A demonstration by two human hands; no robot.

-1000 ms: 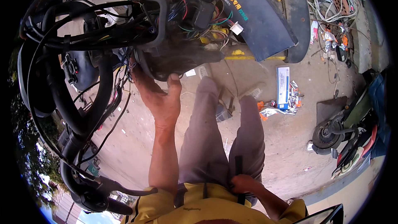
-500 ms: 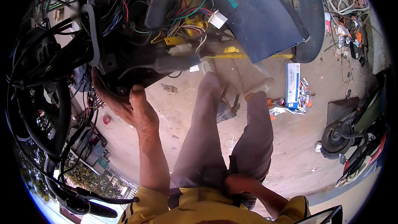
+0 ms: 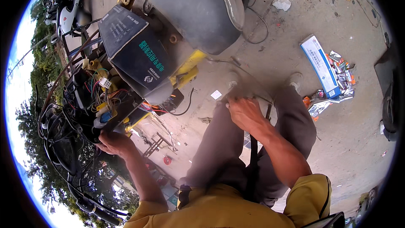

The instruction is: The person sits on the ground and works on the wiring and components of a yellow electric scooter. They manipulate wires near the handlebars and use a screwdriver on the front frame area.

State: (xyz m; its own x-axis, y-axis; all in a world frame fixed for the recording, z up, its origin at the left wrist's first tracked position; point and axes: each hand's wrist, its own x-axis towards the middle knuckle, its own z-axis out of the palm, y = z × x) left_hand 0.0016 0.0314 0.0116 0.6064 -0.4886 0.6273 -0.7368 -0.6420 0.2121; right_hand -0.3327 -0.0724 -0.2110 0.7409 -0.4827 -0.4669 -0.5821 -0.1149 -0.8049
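My left hand (image 3: 116, 142) is closed on the lower edge of a dark scooter panel (image 3: 126, 112), its thumb on the near side. Just above it are loose coloured wires (image 3: 114, 95), a white plug connector (image 3: 105, 82), and a small blue part (image 3: 104, 117). Over my bent knee, my right hand (image 3: 244, 110) is held with curled fingers pointing down; anything inside them is hidden. A dark cardboard box (image 3: 149, 55) rests on the scooter's yellow frame (image 3: 187, 69), beyond the wires.
A grey scooter body panel (image 3: 190, 8) fills the far middle. Handlebars (image 3: 80, 198) and cables stand at my left. On the ground at right lie a blue-and-white box (image 3: 320, 65) and torn foil wrappers (image 3: 344, 78). A black cord (image 3: 265, 29) lies near the wheel.
My right hand has risen from my lap to over my knee. My left hand stays at the scooter's dark part. The view has swung, bringing the whole dark box and grey body panel into sight.
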